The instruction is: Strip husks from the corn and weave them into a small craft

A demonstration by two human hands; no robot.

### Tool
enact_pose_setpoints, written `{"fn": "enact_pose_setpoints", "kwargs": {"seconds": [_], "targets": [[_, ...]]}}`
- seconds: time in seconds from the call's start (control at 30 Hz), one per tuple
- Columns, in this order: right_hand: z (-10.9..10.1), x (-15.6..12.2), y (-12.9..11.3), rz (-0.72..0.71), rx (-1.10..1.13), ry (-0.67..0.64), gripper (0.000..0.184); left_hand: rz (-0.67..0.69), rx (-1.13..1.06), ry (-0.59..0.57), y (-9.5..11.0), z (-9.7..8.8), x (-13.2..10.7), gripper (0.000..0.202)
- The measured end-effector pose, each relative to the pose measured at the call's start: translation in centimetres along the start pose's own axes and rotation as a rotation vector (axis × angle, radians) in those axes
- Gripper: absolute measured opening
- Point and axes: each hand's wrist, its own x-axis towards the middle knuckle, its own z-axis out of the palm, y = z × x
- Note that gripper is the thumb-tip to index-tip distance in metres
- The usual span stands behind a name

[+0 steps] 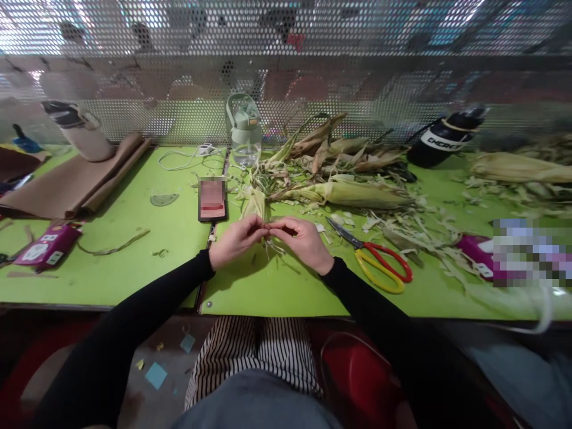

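- Head view: your left hand (236, 239) and right hand (302, 239) come together at the centre of the frame, fingertips touching, both pinched on the near end of a pale husk (253, 204); which strand each holds is too small to tell.
- That husk lies just above your fingers at mid-frame, with thin loose strands (276, 246) hanging below them.
- For such fine work, pinch lightly with the pads; dry husk would likely split under a hard pull.
- Let one hand steady the piece while the other works the strand, so the tension stays even.
- Rest your forearms on the green table (268, 292), lower centre, to calm any shake.
- Mind the scissors (358, 243) right of centre: their blades point up and left, near your right hand.
- Hold strands clear of the phone (213, 199), left of centre, and the husk heap (353, 152), upper right of centre, where they could snag.
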Motion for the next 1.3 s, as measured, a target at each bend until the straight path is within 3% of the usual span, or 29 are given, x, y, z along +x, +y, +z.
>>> {"fn": "enact_pose_setpoints", "kwargs": {"seconds": [0.13,0.4,0.6,0.7,0.93,1.1,1.17,1.3], "targets": [[0.1,0.0,0.0,0.016,-0.029,0.037,0.02,-0.001,0.009,0.028,0.1,0.0,0.0,0.011],[0.1,0.1,0.2,0.056,0.048,0.005,0.023,-0.061,-0.307,-0.022,-0.3,0.0,0.4,0.024],[-0.2,0.2,0.3,0.148,0.181,0.07,0.025,-0.076,-0.411,-0.041,-0.4,-0.2,0.6,0.028],[-0.1,0.0,0.2,0.149,0.201,0.008,0.025,-0.081,-0.411,-0.045,-0.6,-0.2,0.6,0.029],[-0.2,0.1,0.1,0.064,0.119,-0.017,0.022,-0.07,-0.363,-0.084,-0.7,-0.3,0.6,0.035],[-0.6,0.0,0.0,0.109,0.134,-0.042,0.023,-0.146,-0.391,-0.277,-0.2,-0.6,0.4,0.038],[-0.5,-0.1,-0.3,0.082,0.071,0.014,0.018,-0.174,-0.419,-0.334,0.0,-0.6,0.4,0.039],[-0.5,-0.4,-0.7,-0.081,-0.076,0.11,0.012,-0.154,-0.49,-0.274,-0.1,-0.5,0.4,0.041]]}}
